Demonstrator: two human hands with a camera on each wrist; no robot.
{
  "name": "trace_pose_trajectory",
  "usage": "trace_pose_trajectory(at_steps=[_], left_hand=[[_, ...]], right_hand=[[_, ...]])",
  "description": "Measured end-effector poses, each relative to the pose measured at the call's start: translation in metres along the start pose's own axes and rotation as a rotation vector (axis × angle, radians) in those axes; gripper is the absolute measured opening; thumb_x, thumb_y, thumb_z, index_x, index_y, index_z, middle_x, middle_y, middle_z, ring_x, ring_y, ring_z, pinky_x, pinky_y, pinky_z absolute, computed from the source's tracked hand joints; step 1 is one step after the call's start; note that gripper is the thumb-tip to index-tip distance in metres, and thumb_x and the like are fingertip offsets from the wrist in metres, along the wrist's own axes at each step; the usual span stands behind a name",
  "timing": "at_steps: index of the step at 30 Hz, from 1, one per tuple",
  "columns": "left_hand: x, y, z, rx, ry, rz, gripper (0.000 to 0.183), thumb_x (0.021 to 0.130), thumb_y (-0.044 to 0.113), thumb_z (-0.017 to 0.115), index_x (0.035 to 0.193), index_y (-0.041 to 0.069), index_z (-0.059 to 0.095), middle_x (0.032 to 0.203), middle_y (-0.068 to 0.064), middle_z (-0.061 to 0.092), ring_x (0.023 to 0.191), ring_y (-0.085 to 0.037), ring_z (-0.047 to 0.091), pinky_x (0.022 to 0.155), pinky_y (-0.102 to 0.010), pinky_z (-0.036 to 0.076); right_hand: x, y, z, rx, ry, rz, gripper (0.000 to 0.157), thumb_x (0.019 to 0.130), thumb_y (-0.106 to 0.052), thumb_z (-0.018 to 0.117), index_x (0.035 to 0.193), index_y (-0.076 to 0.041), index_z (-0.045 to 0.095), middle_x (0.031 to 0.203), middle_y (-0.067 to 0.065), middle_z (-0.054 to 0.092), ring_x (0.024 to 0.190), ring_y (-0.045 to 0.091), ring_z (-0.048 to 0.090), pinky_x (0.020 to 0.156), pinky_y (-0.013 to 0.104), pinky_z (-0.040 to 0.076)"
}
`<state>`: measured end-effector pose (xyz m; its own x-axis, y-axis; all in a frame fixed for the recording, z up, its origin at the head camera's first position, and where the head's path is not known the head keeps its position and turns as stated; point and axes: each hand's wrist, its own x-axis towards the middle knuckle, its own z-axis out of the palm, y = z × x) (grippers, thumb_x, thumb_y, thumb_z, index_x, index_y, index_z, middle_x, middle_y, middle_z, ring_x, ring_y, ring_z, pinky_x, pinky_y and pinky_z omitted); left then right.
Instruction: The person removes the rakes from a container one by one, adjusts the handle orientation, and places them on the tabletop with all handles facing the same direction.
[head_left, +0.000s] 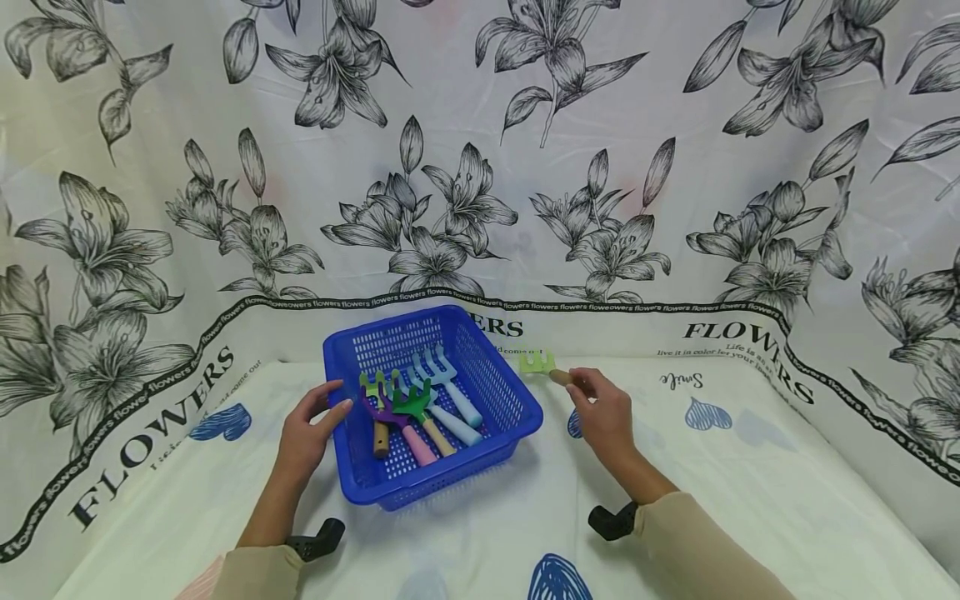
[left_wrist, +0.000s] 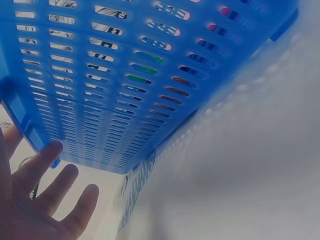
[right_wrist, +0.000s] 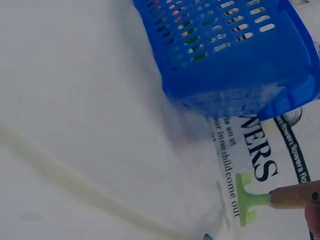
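My right hand (head_left: 609, 417) pinches the wooden handle of a small light green hand rake (head_left: 537, 363), held to the right of a blue plastic basket (head_left: 522, 421). The rake's head points left in the head view; its green prongs also show in the right wrist view. My left hand (head_left: 306, 429) is at the basket's left rim with fingers spread, the thumb at the edge; firm contact is unclear. Inside the basket lie a purple rake with a pink handle (head_left: 417, 446), a green rake (head_left: 411, 403), light blue rakes (head_left: 463, 406) and a light green rake with a brown handle (head_left: 381, 439).
A white cloth (head_left: 480, 542) with blue hearts and printed words covers the surface. Behind it hangs a white curtain (head_left: 465, 100) with black flower drawings. Each wrist wears a black device, the left one (head_left: 318, 542) and the right one (head_left: 612, 522).
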<state>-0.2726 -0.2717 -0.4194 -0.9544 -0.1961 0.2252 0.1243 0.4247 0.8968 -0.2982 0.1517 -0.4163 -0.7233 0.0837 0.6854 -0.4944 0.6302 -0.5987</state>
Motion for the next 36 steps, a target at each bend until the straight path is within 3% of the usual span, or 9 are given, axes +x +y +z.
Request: trace_pose_trajectory(at_steps=[5, 13, 20, 29, 36], left_hand=[[0.001, -0.001, 0.0, 0.007, 0.007, 0.008, 0.062, 0.094, 0.045, 0.06, 0.145, 0.014, 0.043, 0.147, -0.02, 0.042, 0.135, -0.041, 0.036, 0.103, -0.064, 0.033], [0.001, -0.001, -0.001, 0.01, 0.0, 0.005, 0.061, 0.095, 0.044, 0.059, 0.145, 0.015, 0.042, 0.148, -0.019, 0.04, 0.135, -0.041, 0.035, 0.103, -0.063, 0.033], [0.002, 0.0, -0.001, 0.006, -0.003, 0.006, 0.061, 0.095, 0.044, 0.06, 0.145, 0.014, 0.043, 0.148, -0.019, 0.04, 0.135, -0.041, 0.035, 0.104, -0.064, 0.032], [0.002, -0.001, -0.001, 0.004, -0.007, 0.014, 0.061, 0.094, 0.044, 0.06, 0.145, 0.015, 0.043, 0.147, -0.018, 0.041, 0.135, -0.04, 0.036, 0.103, -0.063, 0.033], [0.001, -0.001, -0.001, 0.006, -0.005, 0.014, 0.063, 0.094, 0.048, 0.059, 0.145, 0.014, 0.043, 0.148, -0.018, 0.04, 0.135, -0.04, 0.036, 0.103, -0.063, 0.033]], right_hand=[[-0.008, 0.007, 0.002, -0.032, -0.058, 0.084, 0.023, 0.086, -0.002, 0.073, 0.108, -0.006, 0.067, 0.099, 0.011, 0.071, 0.081, 0.021, 0.066, 0.069, 0.036, 0.057], [-0.009, 0.009, 0.009, -0.097, -0.253, 0.199, 0.024, 0.083, -0.001, 0.074, 0.105, -0.007, 0.068, 0.09, 0.005, 0.063, 0.075, 0.02, 0.054, 0.061, 0.031, 0.046], [-0.008, 0.014, 0.013, -0.078, -0.251, 0.29, 0.02, 0.083, -0.003, 0.074, 0.102, -0.005, 0.069, 0.093, 0.008, 0.06, 0.081, 0.023, 0.059, 0.066, 0.033, 0.05], [-0.007, 0.023, 0.02, -0.068, -0.341, 0.413, 0.034, 0.08, -0.006, 0.076, 0.112, 0.001, 0.067, 0.089, 0.01, 0.067, 0.082, 0.024, 0.063, 0.072, 0.039, 0.052], [-0.005, 0.019, 0.031, -0.076, -0.364, 0.454, 0.036, 0.08, -0.009, 0.076, 0.114, -0.001, 0.067, 0.091, 0.009, 0.067, 0.082, 0.022, 0.061, 0.072, 0.038, 0.051]])
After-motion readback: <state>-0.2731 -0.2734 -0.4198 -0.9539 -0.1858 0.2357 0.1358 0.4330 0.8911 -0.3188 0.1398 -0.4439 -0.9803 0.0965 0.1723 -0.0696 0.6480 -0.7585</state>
